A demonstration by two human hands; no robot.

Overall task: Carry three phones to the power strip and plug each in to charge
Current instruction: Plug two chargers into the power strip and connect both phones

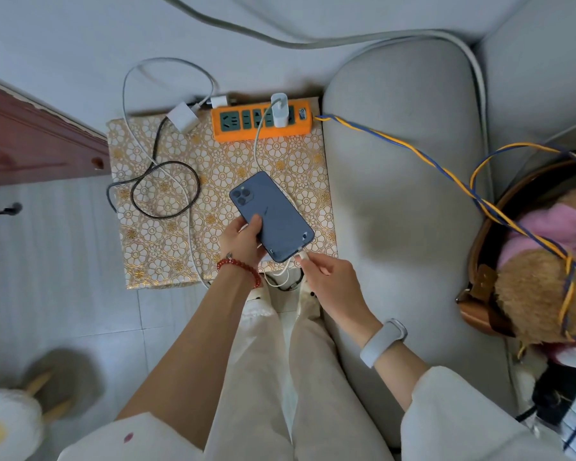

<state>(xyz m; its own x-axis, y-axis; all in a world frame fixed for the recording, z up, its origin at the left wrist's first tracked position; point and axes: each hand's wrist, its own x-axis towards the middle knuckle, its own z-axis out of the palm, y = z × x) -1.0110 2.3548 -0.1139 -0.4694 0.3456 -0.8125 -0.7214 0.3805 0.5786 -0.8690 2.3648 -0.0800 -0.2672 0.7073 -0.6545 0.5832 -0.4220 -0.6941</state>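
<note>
So you're on what looks like phone number one here, going by this shot: only the blue phone (272, 216) is in view, and I can't spot the other two anywhere, so I'd guess most of the job is still ahead of you. Your left hand (243, 239) grips the phone from its left edge, thumb laid across the back, camera end pointing away from you toward the orange power strip (262, 123). Your right hand (330, 281) sits just below and right of the phone's bottom corner, pinching the white cable plug (301, 257) between thumb and fingertips, right at the charging port; whether it's fully seated I can't tell. That white cable (256, 151) runs up past your left hand to the white charger (279, 111) already sitting in the strip, so the wall end is sorted. Further left of your left hand there's a loose white adapter (182, 117) and a black cable (167, 191) lying on the patterned mat (147, 247), not yet plugged in as far as I can see
</note>
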